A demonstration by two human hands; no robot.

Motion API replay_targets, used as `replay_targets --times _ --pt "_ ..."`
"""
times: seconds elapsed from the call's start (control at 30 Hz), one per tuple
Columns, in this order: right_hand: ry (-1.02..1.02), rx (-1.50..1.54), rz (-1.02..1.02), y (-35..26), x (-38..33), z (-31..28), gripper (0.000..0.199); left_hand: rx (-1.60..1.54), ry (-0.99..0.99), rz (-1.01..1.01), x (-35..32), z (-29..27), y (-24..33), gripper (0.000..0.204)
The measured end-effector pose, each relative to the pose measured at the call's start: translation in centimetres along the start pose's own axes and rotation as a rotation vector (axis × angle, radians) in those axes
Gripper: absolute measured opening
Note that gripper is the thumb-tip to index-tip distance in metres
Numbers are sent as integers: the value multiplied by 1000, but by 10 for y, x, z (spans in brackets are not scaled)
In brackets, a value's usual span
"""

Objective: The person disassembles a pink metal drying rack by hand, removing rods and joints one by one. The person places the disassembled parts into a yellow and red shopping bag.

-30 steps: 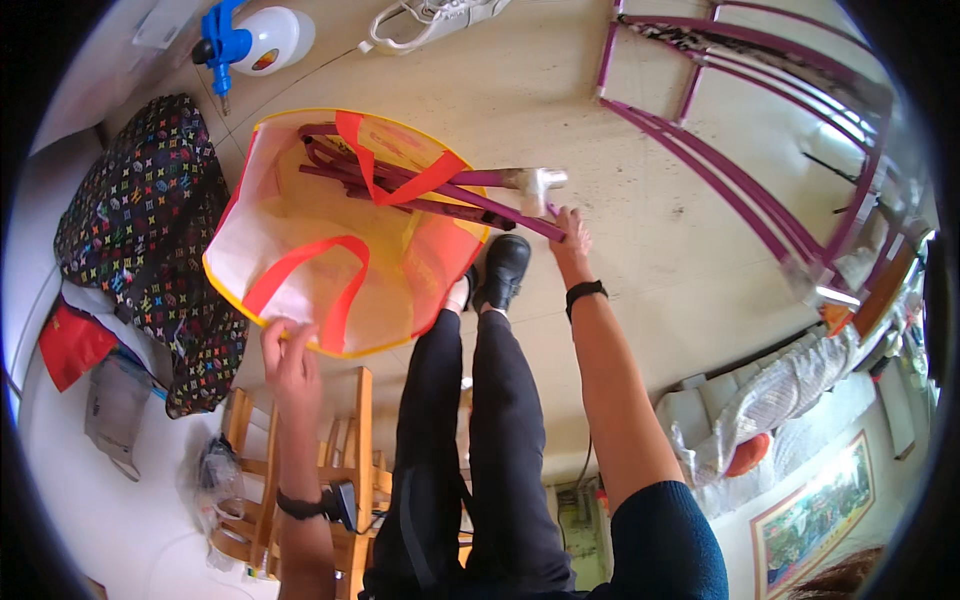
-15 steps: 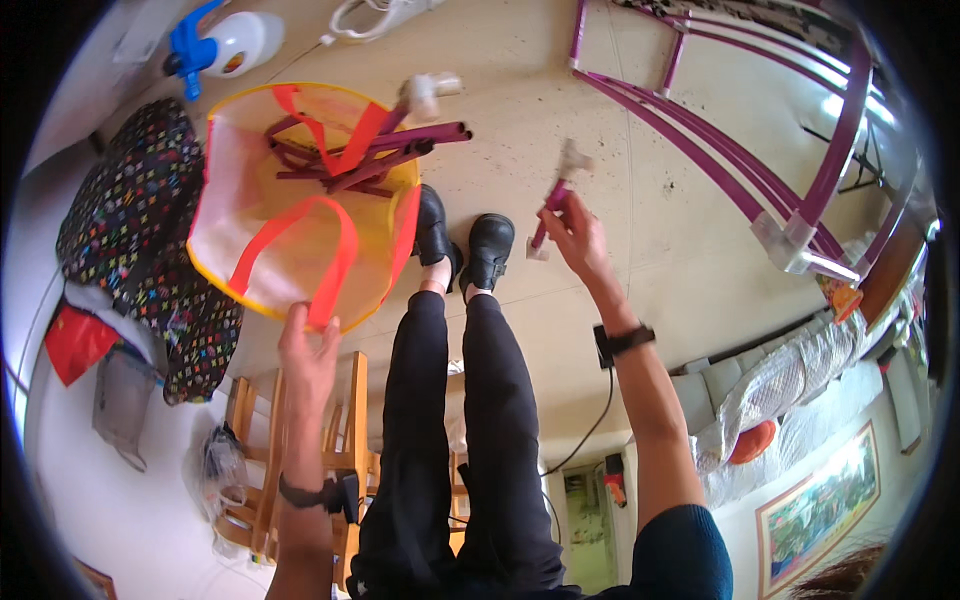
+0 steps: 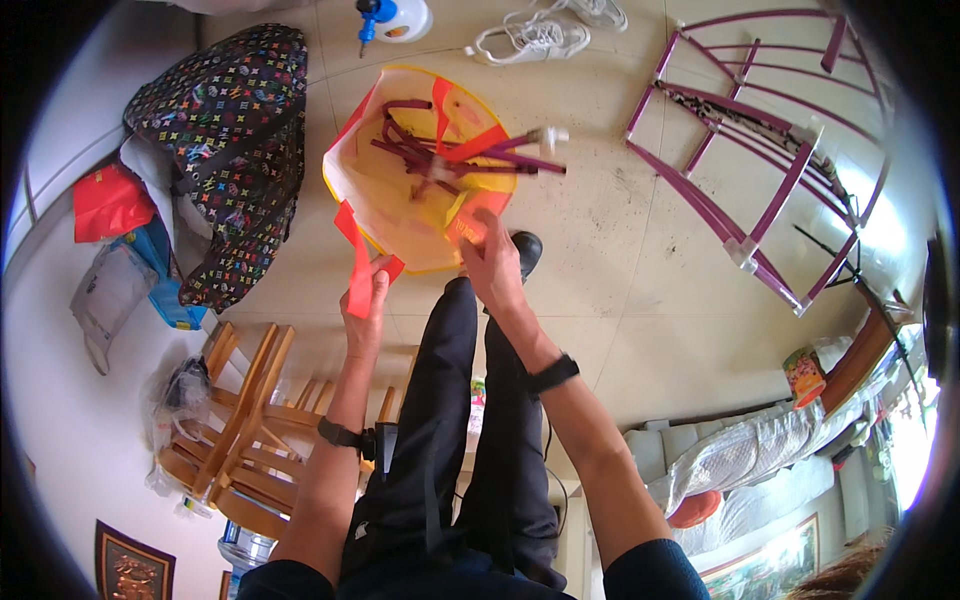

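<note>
A yellow-rimmed tote bag [image 3: 345,165] with red-orange handles stands on the floor before me, its mouth facing up. Inside lie several dark purple tubes [image 3: 400,140], some with ends jutting over the right rim. A short tube piece with a pale connector [image 3: 437,172] shows blurred in the bag. My left hand [image 3: 368,300] is closed on the near strap at the bag's rim. At the near right rim is my right hand [image 3: 490,262], its slightly blurred fingers stretched over the bag's orange side, with no tube in them.
A purple tube frame [image 3: 740,190] stands to the right. White sneakers [image 3: 535,42] and a blue-and-white spray bottle [image 3: 400,20] are at the far side. A black patterned cloth [image 3: 240,130] lies left; wooden chairs [image 3: 255,400] stand near left.
My right hand has moved left to the bag and no longer holds the short purple tube. The view has shifted, and my left hand still holds the strap.
</note>
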State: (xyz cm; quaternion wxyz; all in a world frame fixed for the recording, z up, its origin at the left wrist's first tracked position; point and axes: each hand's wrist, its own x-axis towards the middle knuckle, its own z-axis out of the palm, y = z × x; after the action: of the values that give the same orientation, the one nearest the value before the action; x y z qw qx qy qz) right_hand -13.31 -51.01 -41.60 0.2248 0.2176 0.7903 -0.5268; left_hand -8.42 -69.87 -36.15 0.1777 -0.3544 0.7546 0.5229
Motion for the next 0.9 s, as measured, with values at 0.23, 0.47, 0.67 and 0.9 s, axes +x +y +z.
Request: replay_targets --times 0.23,0.47,0.67,0.9 --pt "-211 46 147 9 -81 -77 17 -439 57 -8 6 -33 43 8" --pt "-216 -74 369 -31 -124 -172 17 -805 -143 106 28 -64 149 29" --pt "-193 205 11 -204 -113 -248 13 -854 -156 154 40 -74 179 26" --pt "-584 1186 -524 -369 -159 -368 20 -571 47 -125 63 -50 155 42"
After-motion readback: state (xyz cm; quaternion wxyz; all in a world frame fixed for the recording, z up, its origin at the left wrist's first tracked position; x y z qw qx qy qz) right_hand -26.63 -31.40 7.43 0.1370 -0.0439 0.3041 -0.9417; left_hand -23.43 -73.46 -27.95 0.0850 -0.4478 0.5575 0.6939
